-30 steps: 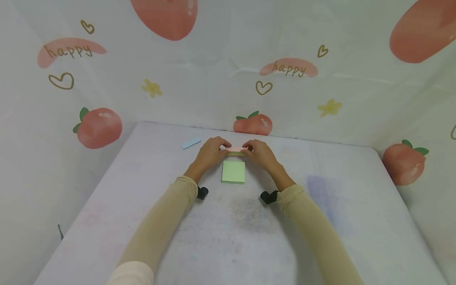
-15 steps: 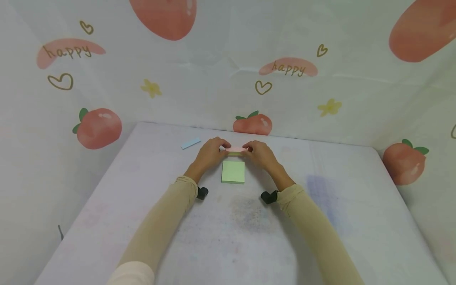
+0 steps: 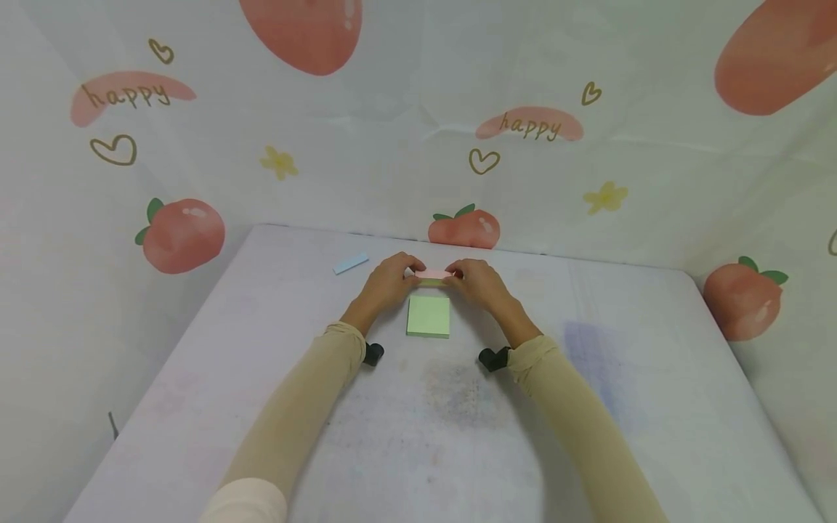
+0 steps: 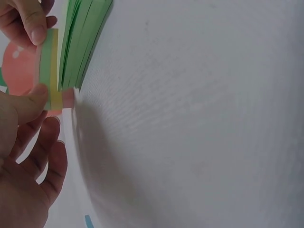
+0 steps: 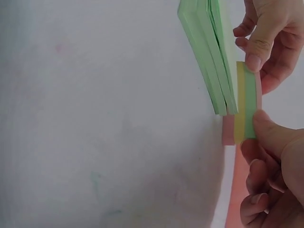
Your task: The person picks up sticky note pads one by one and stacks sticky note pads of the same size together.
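A small stack of narrow sticky note pads lies near the far side of the table, between the two hands. Pink, green, yellow and pink layers show along its side in the right wrist view, with the green layer inside. My left hand pinches the left end of the stack, thumb on the near side. At the right end, my right hand pinches it likewise. Just in front of the stack lies a thick square green sticky note pad, which neither hand touches. Fingertips behind the stack are partly hidden.
A narrow light blue pad lies to the left of the left hand. The white table meets a fruit-printed curtain just behind the stack. Black wrist cameras hang below the sleeves.
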`<move>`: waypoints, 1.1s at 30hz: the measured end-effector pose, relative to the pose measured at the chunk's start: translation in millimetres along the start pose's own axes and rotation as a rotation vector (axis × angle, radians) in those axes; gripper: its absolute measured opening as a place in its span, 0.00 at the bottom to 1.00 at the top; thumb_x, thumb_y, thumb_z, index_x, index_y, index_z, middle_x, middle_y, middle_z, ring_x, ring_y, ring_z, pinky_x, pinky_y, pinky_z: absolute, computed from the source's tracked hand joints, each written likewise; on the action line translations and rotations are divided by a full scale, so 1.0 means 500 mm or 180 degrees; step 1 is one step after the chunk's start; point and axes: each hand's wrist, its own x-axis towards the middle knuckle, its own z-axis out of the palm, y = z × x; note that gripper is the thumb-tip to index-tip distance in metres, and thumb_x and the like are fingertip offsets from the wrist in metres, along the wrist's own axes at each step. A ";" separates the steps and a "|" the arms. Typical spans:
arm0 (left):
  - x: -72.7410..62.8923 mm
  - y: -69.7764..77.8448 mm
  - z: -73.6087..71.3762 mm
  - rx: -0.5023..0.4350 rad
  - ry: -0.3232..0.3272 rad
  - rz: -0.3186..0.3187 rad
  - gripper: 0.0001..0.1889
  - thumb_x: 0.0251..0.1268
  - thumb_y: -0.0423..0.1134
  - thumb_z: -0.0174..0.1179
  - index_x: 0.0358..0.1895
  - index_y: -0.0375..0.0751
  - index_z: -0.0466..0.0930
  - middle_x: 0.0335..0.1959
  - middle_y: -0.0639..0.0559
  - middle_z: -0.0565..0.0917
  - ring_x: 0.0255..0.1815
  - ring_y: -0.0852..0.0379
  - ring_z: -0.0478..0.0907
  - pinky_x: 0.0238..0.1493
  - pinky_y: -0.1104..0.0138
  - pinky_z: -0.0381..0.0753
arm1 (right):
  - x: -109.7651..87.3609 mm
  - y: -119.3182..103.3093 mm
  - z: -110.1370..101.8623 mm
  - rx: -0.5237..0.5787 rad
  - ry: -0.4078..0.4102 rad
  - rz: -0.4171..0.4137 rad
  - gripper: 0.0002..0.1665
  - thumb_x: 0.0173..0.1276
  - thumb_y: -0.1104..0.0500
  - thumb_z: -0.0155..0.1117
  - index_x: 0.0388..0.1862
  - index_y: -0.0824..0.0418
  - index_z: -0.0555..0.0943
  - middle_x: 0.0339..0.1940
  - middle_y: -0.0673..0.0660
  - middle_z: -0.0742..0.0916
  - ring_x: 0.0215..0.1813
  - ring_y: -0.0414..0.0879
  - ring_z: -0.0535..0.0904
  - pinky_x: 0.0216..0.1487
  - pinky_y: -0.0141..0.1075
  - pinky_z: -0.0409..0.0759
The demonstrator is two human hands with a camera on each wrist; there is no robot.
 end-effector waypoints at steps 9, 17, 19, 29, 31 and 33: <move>-0.001 0.004 0.004 -0.0023 -0.0053 -0.0027 0.12 0.76 0.39 0.58 0.58 0.49 0.81 0.60 0.52 0.81 0.56 0.50 0.77 0.63 0.54 0.76 | 0.001 0.005 -0.008 -0.0153 -0.0138 -0.0071 0.18 0.72 0.55 0.68 0.57 0.62 0.85 0.42 0.57 0.88 0.42 0.49 0.79 0.46 0.41 0.78; -0.004 0.008 0.001 0.0118 -0.0035 0.0035 0.13 0.75 0.39 0.59 0.58 0.49 0.81 0.58 0.52 0.80 0.60 0.50 0.77 0.65 0.53 0.76 | 0.006 0.006 -0.008 -0.0174 -0.0182 -0.0042 0.17 0.71 0.54 0.69 0.55 0.60 0.85 0.41 0.57 0.88 0.41 0.49 0.79 0.46 0.41 0.77; -0.005 0.008 -0.001 0.0160 -0.0005 0.0062 0.13 0.75 0.39 0.60 0.59 0.49 0.81 0.56 0.51 0.80 0.58 0.50 0.77 0.64 0.54 0.76 | 0.007 0.005 -0.009 -0.0169 -0.0184 -0.0052 0.17 0.71 0.55 0.69 0.54 0.60 0.85 0.41 0.57 0.88 0.41 0.49 0.79 0.46 0.41 0.77; -0.012 0.001 -0.020 0.0515 0.0296 0.0115 0.23 0.72 0.51 0.62 0.67 0.50 0.76 0.67 0.47 0.73 0.66 0.45 0.69 0.62 0.52 0.78 | 0.010 0.007 -0.009 -0.0224 -0.0178 -0.0020 0.18 0.71 0.53 0.70 0.54 0.59 0.85 0.42 0.57 0.88 0.42 0.49 0.79 0.47 0.42 0.77; -0.016 -0.006 -0.027 0.0660 0.0372 0.0126 0.26 0.72 0.52 0.63 0.69 0.49 0.74 0.70 0.45 0.71 0.68 0.43 0.67 0.64 0.52 0.77 | 0.011 0.007 -0.009 -0.0217 -0.0199 -0.0013 0.18 0.71 0.52 0.69 0.55 0.59 0.84 0.43 0.57 0.88 0.43 0.49 0.79 0.48 0.42 0.78; -0.019 -0.015 -0.035 0.0816 0.0430 0.0142 0.29 0.71 0.54 0.63 0.71 0.48 0.72 0.73 0.44 0.69 0.71 0.41 0.65 0.67 0.51 0.75 | 0.012 0.006 -0.009 -0.0213 -0.0213 -0.0021 0.19 0.71 0.52 0.69 0.56 0.59 0.84 0.43 0.57 0.88 0.43 0.50 0.79 0.48 0.43 0.78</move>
